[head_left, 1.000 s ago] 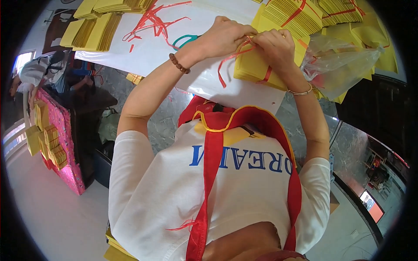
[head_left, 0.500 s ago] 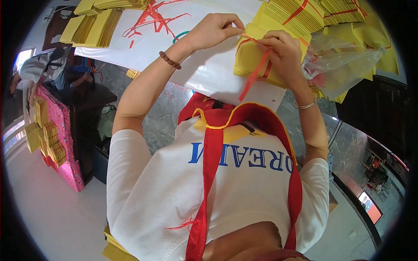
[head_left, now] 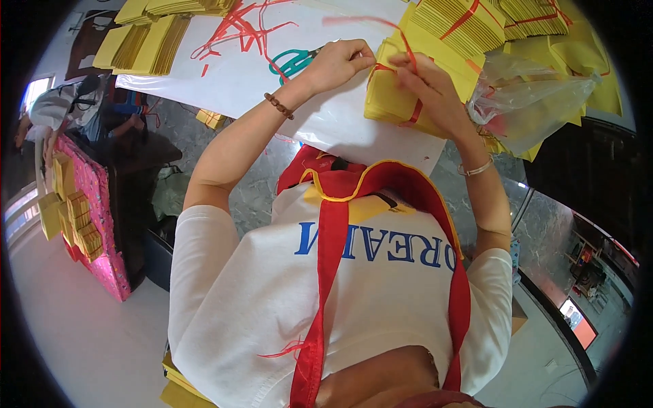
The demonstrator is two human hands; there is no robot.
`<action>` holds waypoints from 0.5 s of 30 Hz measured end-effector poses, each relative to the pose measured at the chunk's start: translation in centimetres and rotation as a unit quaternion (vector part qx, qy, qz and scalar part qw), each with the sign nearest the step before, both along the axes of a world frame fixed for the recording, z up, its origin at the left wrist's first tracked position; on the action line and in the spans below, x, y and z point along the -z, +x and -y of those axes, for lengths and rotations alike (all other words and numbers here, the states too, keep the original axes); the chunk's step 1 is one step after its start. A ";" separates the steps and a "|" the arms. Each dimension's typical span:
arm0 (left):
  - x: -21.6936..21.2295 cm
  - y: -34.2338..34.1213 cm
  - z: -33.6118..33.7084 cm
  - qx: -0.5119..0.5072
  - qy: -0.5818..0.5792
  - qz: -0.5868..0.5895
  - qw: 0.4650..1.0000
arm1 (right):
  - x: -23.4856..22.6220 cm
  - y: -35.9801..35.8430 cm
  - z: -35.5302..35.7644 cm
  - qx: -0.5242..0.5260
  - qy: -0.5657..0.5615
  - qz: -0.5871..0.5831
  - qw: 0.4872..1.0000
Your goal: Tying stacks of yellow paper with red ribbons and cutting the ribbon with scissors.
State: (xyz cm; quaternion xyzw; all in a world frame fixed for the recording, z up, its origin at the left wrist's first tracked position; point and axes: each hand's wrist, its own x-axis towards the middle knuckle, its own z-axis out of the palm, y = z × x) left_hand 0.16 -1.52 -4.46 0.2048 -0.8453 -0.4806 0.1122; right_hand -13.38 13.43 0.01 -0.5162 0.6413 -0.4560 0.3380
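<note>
A stack of yellow paper pieces [head_left: 386, 100], perhaps envelopes, lies at the table's near right edge with a red plastic strip [head_left: 416, 111] tied around it. My left hand [head_left: 342, 63] is pinched at the strip by the stack's left edge. Over the stack, my right hand [head_left: 434, 87] is closed on the strip; its loose end [head_left: 371, 19] swings up and left, blurred. The right fingertips are smeared by motion. Scissors with green handles [head_left: 294, 62] lie on the table beside my left wrist, their blades partly covered by that hand.
Loose red strips [head_left: 248, 30] lie on the white tabletop [head_left: 204, 87]. Yellow stacks stand far left [head_left: 153, 44] and far right [head_left: 456, 27]. A clear plastic bag [head_left: 530, 102] hangs at the right edge. Another person [head_left: 81, 109] is at the left, near a pink-covered surface [head_left: 102, 217].
The strip's loose end has swung from hanging below my right hand to above it. My left arm has shifted slightly right, uncovering more of the scissors.
</note>
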 end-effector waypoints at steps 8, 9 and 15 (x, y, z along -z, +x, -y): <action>-3.0 1.3 1.0 0.009 -0.133 0.004 0.991 | 1.6 0.4 1.5 0.014 0.010 0.127 0.992; -3.8 1.3 1.0 0.007 -0.135 0.003 0.991 | 1.6 0.7 1.6 0.026 -0.025 0.138 0.990; -8.9 -0.5 0.5 0.216 -0.320 -0.052 0.921 | 1.2 0.8 2.2 0.037 0.040 -0.010 0.998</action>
